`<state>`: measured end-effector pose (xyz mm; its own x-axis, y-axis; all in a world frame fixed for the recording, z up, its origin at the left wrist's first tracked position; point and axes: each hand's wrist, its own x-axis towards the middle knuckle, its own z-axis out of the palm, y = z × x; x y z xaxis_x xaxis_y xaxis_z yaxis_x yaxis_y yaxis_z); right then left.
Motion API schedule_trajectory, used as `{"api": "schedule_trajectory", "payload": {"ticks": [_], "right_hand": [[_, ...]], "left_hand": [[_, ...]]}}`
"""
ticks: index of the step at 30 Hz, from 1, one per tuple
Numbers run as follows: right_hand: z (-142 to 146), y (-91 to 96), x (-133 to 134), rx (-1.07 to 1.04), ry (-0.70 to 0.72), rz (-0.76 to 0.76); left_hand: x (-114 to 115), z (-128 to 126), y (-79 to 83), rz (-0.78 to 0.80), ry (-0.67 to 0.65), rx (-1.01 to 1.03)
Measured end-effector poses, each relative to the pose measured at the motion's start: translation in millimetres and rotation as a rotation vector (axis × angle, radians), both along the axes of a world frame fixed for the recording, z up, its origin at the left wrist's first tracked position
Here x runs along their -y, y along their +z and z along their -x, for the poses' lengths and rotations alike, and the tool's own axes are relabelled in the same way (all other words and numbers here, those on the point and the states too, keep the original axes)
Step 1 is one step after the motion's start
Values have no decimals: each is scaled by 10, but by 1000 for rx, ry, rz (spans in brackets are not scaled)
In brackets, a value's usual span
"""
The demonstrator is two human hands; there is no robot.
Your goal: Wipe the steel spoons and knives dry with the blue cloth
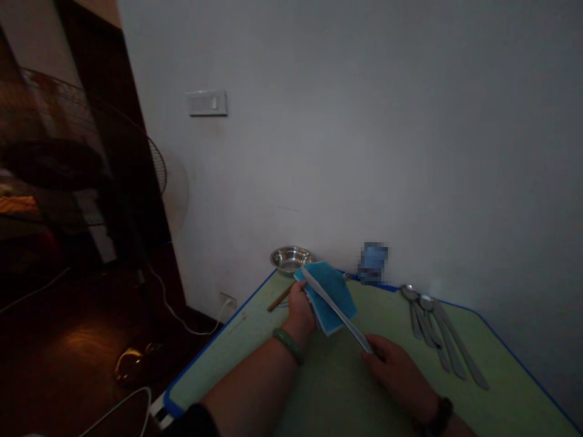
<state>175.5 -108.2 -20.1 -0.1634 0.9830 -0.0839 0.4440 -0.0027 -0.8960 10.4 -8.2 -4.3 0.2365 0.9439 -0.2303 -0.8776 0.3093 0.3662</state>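
Left hand point(298, 311) clenched around a folded teal-blue cleaning cloth point(328, 297), fingers mostly hidden behind it. A long flat stainless-steel utensil blade point(337, 311) lies across the cloth, its far end pressed in at the left hand. Right hand point(395, 379) grips the near end of the blade, fingers point(376, 358) closed on it. Both hands are over the green tabletop point(228, 358) with its blue edge strip, cloth and blade up near the back edge by the wall. Green bangle point(288, 346) on left wrist, dark beaded band point(439, 416) on right wrist. Just left of the left hand, a thin brown wooden stick point(279, 298) lies on the tabletop. Beyond the cloth, at the back corner, sits a shallow round stainless-steel bowl point(291, 258). To the right, a row of long steel spoons point(437, 332) lies fanned out, bowls toward the wall. A blurred blue object point(373, 263) stands at the back edge, too pixelated to tell.
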Motion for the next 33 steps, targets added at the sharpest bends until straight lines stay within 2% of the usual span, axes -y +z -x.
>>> {"api": "schedule_trajectory", "payload": {"ticks": [3,10,19,25,33], "right_hand": [[9,16,3,-19,17,6],[2,-28,-6,-87,41,20],[15,40,26,-2,67,-60],[21,8,19,131,21,-110],[36,-3,26,116,14,-100]], "left_hand": [[21,-3,22,-18,-9,-121],[35,-5,20,-42,-38,-112],[40,-8,-7,-74,-102,-68],[67,-21,32,-15,-88,-139],[72,-18,34,-32,-103,-128]]}}
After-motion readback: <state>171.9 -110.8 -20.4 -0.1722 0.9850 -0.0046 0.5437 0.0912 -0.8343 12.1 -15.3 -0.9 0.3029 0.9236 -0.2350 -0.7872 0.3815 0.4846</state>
